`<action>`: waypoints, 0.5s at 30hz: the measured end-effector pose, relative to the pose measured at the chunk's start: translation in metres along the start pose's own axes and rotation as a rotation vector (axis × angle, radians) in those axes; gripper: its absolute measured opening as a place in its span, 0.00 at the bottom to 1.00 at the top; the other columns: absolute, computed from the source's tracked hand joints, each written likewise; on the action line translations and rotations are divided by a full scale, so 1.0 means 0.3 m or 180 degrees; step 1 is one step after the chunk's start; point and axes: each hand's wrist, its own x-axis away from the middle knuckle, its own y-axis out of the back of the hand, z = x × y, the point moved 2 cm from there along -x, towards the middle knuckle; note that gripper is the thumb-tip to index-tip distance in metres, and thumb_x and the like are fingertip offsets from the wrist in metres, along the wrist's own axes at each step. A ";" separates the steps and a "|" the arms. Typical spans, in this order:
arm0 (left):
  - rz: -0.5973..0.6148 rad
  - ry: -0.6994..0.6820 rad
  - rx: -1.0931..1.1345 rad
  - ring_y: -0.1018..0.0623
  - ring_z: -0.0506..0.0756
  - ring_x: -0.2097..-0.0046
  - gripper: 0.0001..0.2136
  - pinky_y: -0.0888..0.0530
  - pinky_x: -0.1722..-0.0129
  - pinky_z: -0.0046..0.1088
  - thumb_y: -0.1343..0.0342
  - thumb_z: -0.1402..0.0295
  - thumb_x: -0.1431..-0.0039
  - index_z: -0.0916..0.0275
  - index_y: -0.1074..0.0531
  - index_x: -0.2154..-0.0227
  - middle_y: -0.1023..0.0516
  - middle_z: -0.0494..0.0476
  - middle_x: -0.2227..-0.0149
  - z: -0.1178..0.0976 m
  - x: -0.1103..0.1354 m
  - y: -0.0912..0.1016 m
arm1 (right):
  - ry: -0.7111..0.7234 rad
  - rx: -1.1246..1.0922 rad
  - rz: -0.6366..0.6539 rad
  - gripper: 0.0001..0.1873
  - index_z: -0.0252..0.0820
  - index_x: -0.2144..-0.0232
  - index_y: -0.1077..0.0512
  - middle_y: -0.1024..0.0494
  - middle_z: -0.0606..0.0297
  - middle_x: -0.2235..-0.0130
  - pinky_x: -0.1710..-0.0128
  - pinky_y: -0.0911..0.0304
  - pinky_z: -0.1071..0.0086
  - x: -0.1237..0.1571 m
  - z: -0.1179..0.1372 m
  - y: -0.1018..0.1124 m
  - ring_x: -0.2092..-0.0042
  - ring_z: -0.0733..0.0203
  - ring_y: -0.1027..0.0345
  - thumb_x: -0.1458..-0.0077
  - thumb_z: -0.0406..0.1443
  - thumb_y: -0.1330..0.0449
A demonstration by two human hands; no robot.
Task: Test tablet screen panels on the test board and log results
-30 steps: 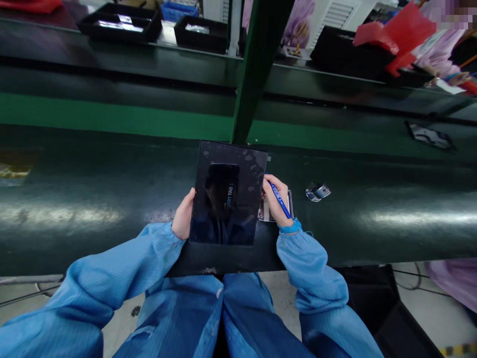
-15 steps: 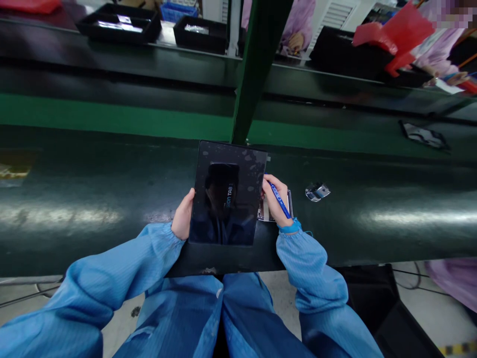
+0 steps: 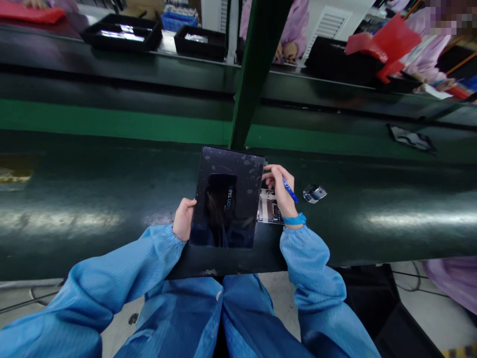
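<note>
A black glossy tablet (image 3: 227, 196) is tilted up over the dark green bench, with light lettering on its face. My left hand (image 3: 183, 219) grips its lower left edge, fingers hidden behind it. My right hand (image 3: 280, 191) sits at the tablet's right edge, closed around a blue pen (image 3: 290, 190). Under that hand lies a small printed card (image 3: 268, 209) on the bench. Both arms wear blue sleeves, and a blue band circles my right wrist.
A crumpled silvery wrapper (image 3: 315, 193) lies right of my hand. A green post (image 3: 255, 64) rises behind the tablet. Black trays (image 3: 122, 32) stand on the far shelf, a red item (image 3: 383, 42) at upper right. A dark film piece (image 3: 410, 139) rests on the belt. Another person in purple is far right.
My right hand with the pen has moved up along the tablet's right edge, uncovering more of the printed card. The film piece on the belt has drifted left.
</note>
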 end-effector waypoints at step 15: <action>-0.0026 -0.0091 -0.0410 0.20 0.65 0.54 0.17 0.29 0.46 0.40 0.45 0.64 0.60 0.64 0.25 0.65 0.18 0.53 0.71 0.014 -0.011 0.021 | 0.1415 0.1033 0.0467 0.15 0.42 0.73 0.33 0.33 0.72 0.75 0.69 0.43 0.71 0.049 0.275 -0.029 0.74 0.68 0.41 0.36 0.43 0.44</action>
